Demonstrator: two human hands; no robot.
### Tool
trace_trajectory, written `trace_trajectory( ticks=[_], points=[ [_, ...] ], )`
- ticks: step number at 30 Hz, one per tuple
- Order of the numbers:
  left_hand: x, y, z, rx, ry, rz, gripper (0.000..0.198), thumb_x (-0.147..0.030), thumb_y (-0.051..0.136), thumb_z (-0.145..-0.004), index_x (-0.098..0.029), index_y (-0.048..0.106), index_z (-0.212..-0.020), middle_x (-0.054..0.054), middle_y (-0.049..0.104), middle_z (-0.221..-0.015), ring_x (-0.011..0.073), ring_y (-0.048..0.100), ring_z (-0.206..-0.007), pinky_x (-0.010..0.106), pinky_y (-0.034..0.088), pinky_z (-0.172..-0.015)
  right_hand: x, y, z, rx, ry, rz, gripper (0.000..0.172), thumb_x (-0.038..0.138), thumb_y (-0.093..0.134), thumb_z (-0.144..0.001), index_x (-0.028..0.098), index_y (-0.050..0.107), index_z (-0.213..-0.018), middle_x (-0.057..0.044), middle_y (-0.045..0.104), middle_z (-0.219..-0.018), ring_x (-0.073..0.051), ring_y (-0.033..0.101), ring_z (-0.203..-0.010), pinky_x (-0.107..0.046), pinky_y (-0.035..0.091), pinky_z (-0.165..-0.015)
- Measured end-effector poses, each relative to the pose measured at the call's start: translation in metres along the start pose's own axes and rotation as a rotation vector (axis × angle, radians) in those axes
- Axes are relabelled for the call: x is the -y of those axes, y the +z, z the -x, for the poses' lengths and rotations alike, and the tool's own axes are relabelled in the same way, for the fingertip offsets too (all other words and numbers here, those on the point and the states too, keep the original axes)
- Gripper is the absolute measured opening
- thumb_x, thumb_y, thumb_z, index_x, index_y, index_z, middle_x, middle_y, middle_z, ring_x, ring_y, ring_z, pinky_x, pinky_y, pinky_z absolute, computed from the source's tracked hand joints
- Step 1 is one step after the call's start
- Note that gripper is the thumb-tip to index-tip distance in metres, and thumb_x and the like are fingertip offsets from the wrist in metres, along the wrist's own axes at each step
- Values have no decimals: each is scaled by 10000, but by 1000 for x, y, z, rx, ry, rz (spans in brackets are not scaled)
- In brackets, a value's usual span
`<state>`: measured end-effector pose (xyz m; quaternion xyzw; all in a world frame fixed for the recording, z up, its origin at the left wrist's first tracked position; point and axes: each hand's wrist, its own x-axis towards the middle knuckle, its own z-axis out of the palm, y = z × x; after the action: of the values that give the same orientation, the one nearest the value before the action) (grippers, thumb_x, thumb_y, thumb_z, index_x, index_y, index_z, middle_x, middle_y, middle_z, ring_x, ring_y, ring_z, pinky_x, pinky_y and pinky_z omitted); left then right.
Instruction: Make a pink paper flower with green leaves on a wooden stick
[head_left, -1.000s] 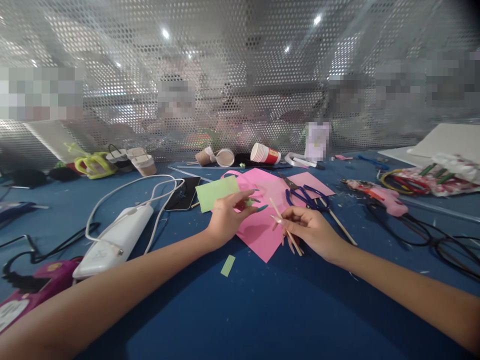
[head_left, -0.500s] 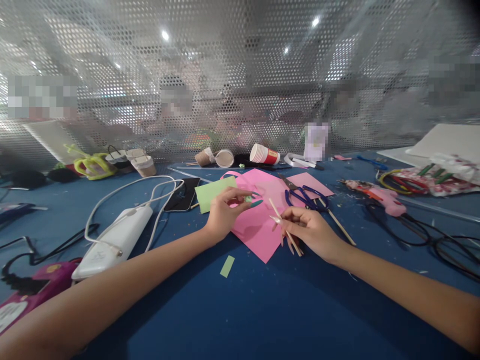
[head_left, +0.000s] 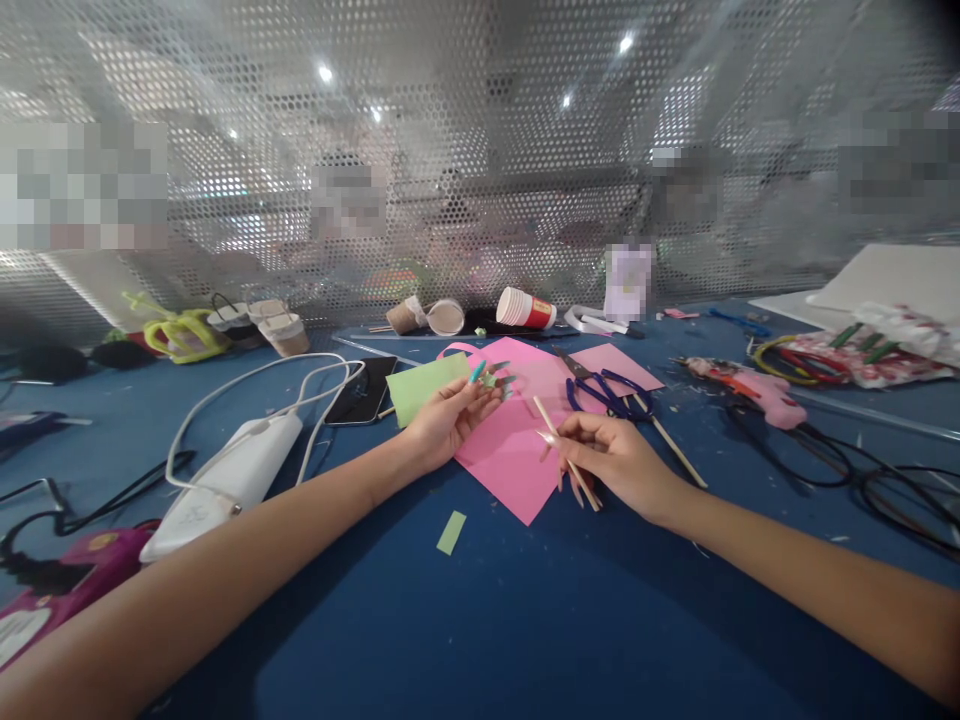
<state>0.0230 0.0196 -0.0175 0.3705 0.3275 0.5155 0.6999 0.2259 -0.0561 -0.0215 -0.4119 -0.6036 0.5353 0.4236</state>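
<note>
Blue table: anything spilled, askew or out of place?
The stack of paper cups lies on its side at the back of the blue table, odd because cups usually stand upright. A green strip lies loose. No spill shows.

From the person's head, the table (head_left: 450, 630) is viewed forward and down from close by, with the left hand (head_left: 448, 418) and right hand (head_left: 619, 452) framed near the middle and a mesh screen (head_left: 480, 130) faced beyond.

Two forearms (head_left: 285, 540) are bared. On the left hand (head_left: 450, 415), a long thumbnail (head_left: 478, 371) is painted bright turquoise; on the right hand (head_left: 611, 455), a pale, pointed thumbnail (head_left: 547, 438) is given a glossy finish.
</note>
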Motion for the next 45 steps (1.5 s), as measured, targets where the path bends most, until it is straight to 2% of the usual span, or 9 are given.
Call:
trace_trajectory(
  ticks=[5, 10, 18, 23, 27, 29, 34, 39, 45],
  points=[
    [-3, 0, 1, -10, -43, 19, 361, -372, 408, -942, -142, 682, -982, 102, 717, -908, 131, 696, -784, 248, 568, -832, 0, 0, 0, -1, 3, -2, 338, 489, 667, -755, 161, 587, -768, 8, 596, -567, -86, 522, -361, -202, 409, -309],
    [-1, -6, -1, 39, -22, -53, 372, -414, 435, -922, -155, 693, -989, 115, 719, -951, 167, 695, -852, 272, 577, -815, -1, 0, 0, 2, -10, 0, 325, 477, 656, -772, 158, 594, -772, 12, 591, -555, -86, 522, -362, -200, 410, -305],
    [2, -9, -3, 57, 1, -88, 320, -381, 465, -912, -160, 688, -974, 110, 719, -947, 182, 694, -878, 296, 575, -829, -1, 0, 1, 1, -10, -14, 322, 476, 660, -766, 162, 592, -776, 23, 574, -561, -89, 528, -368, -206, 414, -312],
    [3, -7, -2, 97, 39, -107, 132, -187, 590, -834, -175, 688, -920, 73, 731, -921, 158, 703, -829, 270, 574, -816, -4, -1, 0, -33, -17, 29, 336, 478, 685, -738, 161, 587, -790, 22, 573, -579, -93, 526, -377, -214, 408, -330],
    [2, -5, 0, 125, 1, -68, 144, -113, 594, -807, -172, 693, -893, 58, 735, -895, 133, 702, -766, 238, 577, -764, -8, 0, -1, -139, -61, 175, 321, 480, 669, -751, 185, 543, -753, 31, 551, -547, -80, 456, -355, -216, 336, -330],
    [1, -4, 1, 128, -18, -55, 142, -111, 586, -814, -173, 692, -884, 53, 737, -877, 124, 700, -743, 227, 575, -741, -9, 1, 0, -190, -118, 320, 298, 454, 666, -761, 194, 526, -720, 30, 532, -539, -90, 457, -396, -231, 353, -380],
    [0, -2, 1, 98, -44, -21, 140, -86, 576, -823, -166, 689, -842, 36, 731, -767, 107, 691, -662, 191, 568, -660, -9, 5, 2, -196, -253, 723, 211, 359, 638, -804, 204, 511, -736, 4, 556, -617, -128, 507, -536, -263, 389, -511],
    [-1, -2, 3, 112, -36, -20, 138, -65, 581, -817, -133, 676, -890, 54, 730, -816, 115, 688, -657, 216, 566, -675, -8, 8, 3, -208, -249, 810, 218, 340, 619, -821, 202, 471, -740, 0, 579, -643, -127, 521, -534, -259, 388, -512],
    [-1, -4, 2, 110, -43, -9, 126, -89, 567, -839, -129, 678, -881, 52, 725, -791, 115, 684, -655, 223, 558, -676, -9, 7, 2, -261, -292, 842, 272, 430, 569, -847, 205, 462, -738, -19, 587, -663, -150, 563, -570, -281, 440, -539]
  ],
)
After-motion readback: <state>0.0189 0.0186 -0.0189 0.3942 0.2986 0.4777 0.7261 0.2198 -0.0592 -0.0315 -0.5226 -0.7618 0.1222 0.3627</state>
